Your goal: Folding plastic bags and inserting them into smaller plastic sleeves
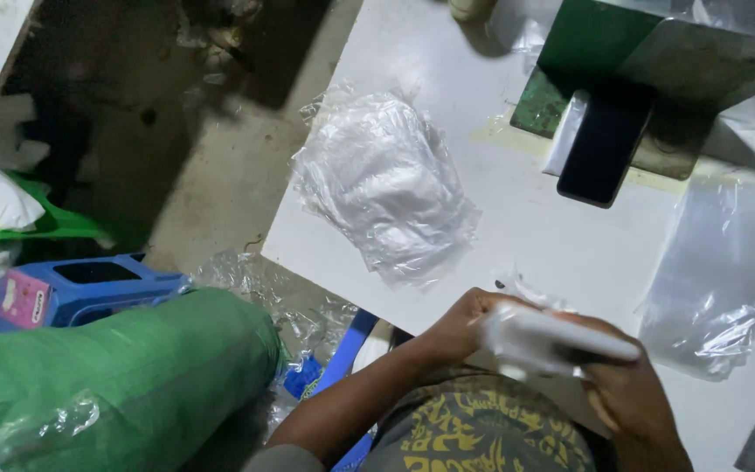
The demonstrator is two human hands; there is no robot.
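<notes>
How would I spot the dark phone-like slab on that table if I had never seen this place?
Start at the white table and look to its far right, where a green-based machine stands. The black flat slab leans against its front edge. Unlike the crinkly clear plastic bags nearby, it is dark, rigid and glossy.

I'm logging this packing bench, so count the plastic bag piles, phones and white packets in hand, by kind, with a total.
Clear plastic bag piles: 2 (stack, loose pile)
Dark phone: 1
White packet held by left hand and right hand: 1
Total: 4
</notes>
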